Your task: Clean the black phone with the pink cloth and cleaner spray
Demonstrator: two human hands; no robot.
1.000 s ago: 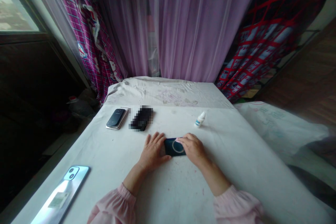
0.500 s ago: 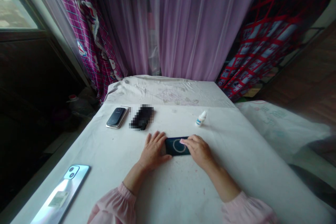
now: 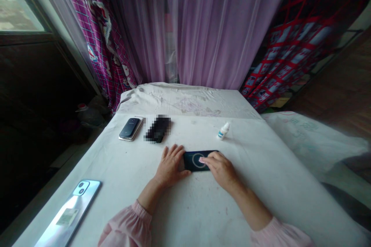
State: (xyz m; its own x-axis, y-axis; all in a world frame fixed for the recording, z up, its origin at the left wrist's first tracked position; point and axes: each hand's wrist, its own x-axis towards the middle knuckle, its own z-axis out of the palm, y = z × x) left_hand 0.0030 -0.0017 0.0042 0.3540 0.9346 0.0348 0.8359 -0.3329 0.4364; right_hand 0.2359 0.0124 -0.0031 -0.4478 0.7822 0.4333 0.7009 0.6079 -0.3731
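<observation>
A dark phone with a pale ring on its upper face lies flat on the white-covered table. My left hand grips its left end, thumb at the near edge and index finger at the far edge, the other fingers stretched out on the cloth. A small pink cloth is pinched in the closed fingers of my right hand. It touches the phone's face by the ring, and the hand covers part of the phone's right end.
A white dropper-style bottle stands upright behind my right hand. Farther left lie a dark phone stacked on a lighter one and a pixelated black object. A shiny silver-blue phone lies front left. Purple curtains hang behind the table.
My right hand has slid the pink cloth slightly toward me over the ring, uncovering more of the phone's far right edge. My left hand keeps its place on the phone.
</observation>
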